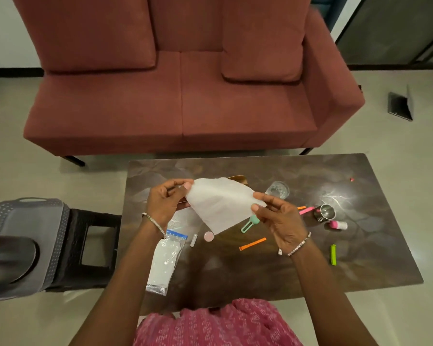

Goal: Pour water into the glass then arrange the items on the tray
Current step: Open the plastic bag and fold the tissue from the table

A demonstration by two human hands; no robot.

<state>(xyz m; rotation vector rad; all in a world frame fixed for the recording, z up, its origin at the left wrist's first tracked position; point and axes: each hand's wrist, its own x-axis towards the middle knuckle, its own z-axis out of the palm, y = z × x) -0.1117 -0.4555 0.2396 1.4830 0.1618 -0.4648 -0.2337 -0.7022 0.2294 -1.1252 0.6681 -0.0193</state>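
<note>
White paper napkin (220, 206) is stretched in the air above the dark marble-look tabletop (360, 258), near its far edge. Left hand (165, 201) pinches the top-left corner and right hand (278, 221) pinches the right edge, thumb against fingers. It's held taut between them, likely to open it flat before laying it down.

Brown tray (238, 179) is mostly hidden behind the napkin; only a sliver of rim shows, so I can't tell its contents. Clear drinking glass (278, 189) stands upright just beyond the right hand, off the tray, water level unreadable. Small steel mug (325, 213) is upright toward the right edge, its inside too dark to read. Clear zip bag (165, 258) lies flat by the left edge with something white inside.

Pour status unclear; arranging not done.
</note>
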